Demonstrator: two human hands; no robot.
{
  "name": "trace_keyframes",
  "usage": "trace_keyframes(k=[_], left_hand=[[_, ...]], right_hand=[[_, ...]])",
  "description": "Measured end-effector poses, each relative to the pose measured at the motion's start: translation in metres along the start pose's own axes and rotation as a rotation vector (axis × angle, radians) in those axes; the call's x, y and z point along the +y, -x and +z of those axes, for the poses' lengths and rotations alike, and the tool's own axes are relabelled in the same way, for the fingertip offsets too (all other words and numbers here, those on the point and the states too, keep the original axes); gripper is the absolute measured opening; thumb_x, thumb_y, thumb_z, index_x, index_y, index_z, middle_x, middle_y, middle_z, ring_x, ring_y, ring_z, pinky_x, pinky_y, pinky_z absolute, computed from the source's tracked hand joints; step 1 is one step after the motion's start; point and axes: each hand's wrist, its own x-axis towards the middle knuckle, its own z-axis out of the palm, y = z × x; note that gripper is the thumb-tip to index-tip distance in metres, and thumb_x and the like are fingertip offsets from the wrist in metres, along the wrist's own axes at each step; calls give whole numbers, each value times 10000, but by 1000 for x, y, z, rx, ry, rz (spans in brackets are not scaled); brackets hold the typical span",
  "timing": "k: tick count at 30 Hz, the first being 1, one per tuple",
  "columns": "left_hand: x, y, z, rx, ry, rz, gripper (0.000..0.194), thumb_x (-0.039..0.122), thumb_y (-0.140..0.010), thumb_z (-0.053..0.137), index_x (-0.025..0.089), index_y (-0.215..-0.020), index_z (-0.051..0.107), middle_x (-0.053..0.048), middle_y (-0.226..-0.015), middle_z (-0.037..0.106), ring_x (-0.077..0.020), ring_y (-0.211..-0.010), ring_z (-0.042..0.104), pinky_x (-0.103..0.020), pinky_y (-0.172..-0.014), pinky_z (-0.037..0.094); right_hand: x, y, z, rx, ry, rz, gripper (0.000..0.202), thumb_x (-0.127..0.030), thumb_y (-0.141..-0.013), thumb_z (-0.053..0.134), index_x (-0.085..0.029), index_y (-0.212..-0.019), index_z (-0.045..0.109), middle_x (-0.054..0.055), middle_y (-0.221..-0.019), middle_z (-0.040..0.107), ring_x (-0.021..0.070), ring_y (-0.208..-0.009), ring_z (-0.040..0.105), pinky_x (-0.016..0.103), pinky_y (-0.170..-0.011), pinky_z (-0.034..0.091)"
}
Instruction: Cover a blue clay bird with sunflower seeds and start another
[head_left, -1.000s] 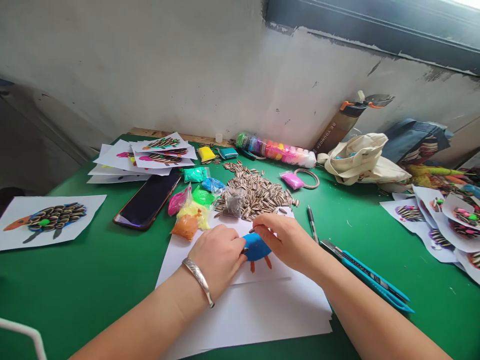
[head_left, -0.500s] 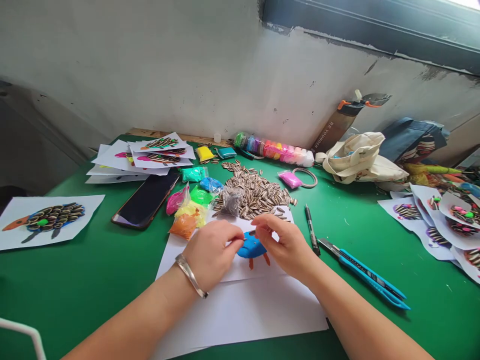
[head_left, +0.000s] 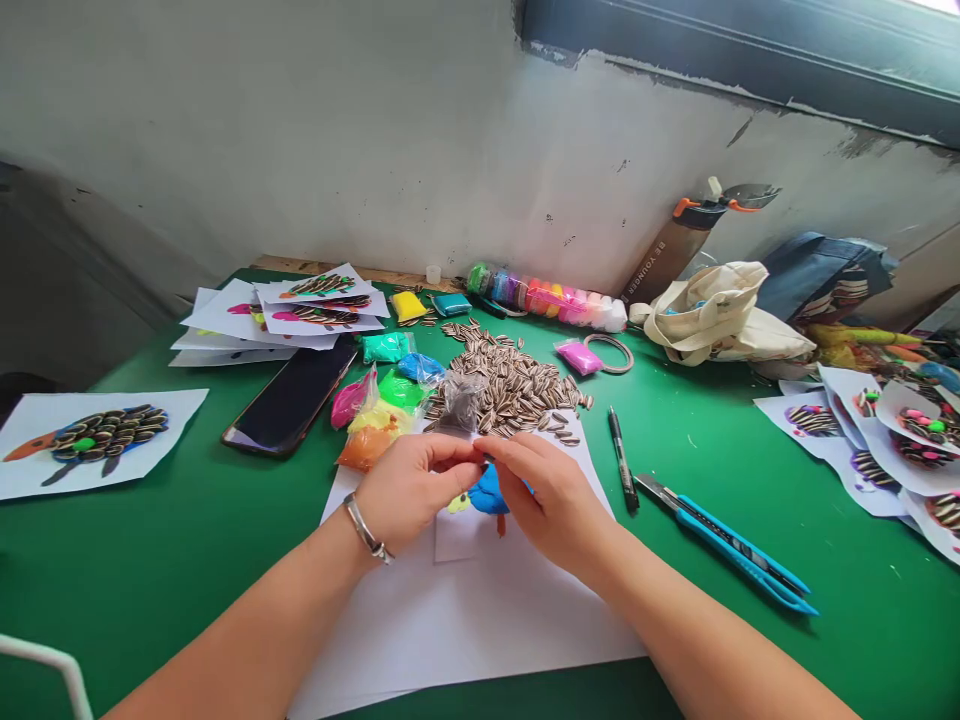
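Observation:
My left hand [head_left: 409, 488] and my right hand [head_left: 559, 500] meet fingertip to fingertip over the white paper [head_left: 465, 620]. Both are closed in a pinch. A small dark sliver, looking like a sunflower seed [head_left: 487, 459], shows at the right fingertips; what the left fingers grip is hidden. Beneath them lies a flat blue clay shape [head_left: 489, 494] with an orange clay leg [head_left: 501, 526], partly covered by my right hand. Yellow clay [head_left: 459, 503] shows at its left side. Just behind is a heap of striped sunflower seeds [head_left: 517, 385].
Bagged clay, such as an orange pack [head_left: 367, 446], sits left of the seeds beside a phone [head_left: 291, 400]. A pen [head_left: 621, 455] and a blue utility knife [head_left: 727, 545] lie at right. Finished seed pictures [head_left: 112, 437] lie at both sides. A bottle [head_left: 675, 245] leans at the back.
My right hand has moved left and my left hand slightly left, so the fingertips now meet. Yellow clay beside the blue shape has come into view; one orange leg is now covered.

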Motion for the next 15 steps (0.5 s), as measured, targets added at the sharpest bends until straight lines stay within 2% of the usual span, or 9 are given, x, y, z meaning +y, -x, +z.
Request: trace_keyframes(k=[4,7,9,11,13,15], left_hand=[[-5,-5,-8,161,-145,-19,312,387,-698,602,174,-897,712,-32,-908,730,-202,-866,648,-293,-778,516],[-12,-9,-8,164,-217,-17,273,383,-714,573,184,-852,700,-21,-835,730,-196,-811,664,-290,-740,527],[-16,-10,-7,145,-220,-40,260,378,-728,551,183,-841,681,-9,-715,708,-187,-705,670,-287,-665,532],[-17,-11,-5,145,-208,-64,251,373,-741,537,183,-851,660,11,-623,672,-177,-624,662,-279,-611,526],[-17,-10,-5,150,-224,-68,257,364,-756,524,184,-885,654,16,-607,662,-172,-616,660,-270,-601,521],[-16,-9,-6,157,-313,-42,285,345,-780,493,185,-936,668,12,-635,669,-166,-633,656,-270,-623,519]], right_hand=[[6,2,0,12,-52,135,199,-165,-896,422,-211,-1003,583,31,-807,626,153,-730,613,264,-623,475],[6,2,2,-58,-147,270,155,-192,-913,408,-227,-957,552,8,-803,630,125,-674,616,232,-581,475],[6,2,3,-70,-130,241,151,-175,-906,414,-224,-932,555,10,-816,622,121,-676,598,234,-602,471],[7,1,2,-44,-57,151,143,-155,-887,439,-212,-893,570,21,-824,609,137,-730,579,248,-641,460],[8,0,1,-1,3,100,136,-135,-870,455,-201,-870,574,28,-822,604,149,-765,562,257,-660,448],[9,1,-1,-2,29,108,146,-123,-873,444,-196,-885,570,26,-805,613,144,-735,557,256,-650,445]])
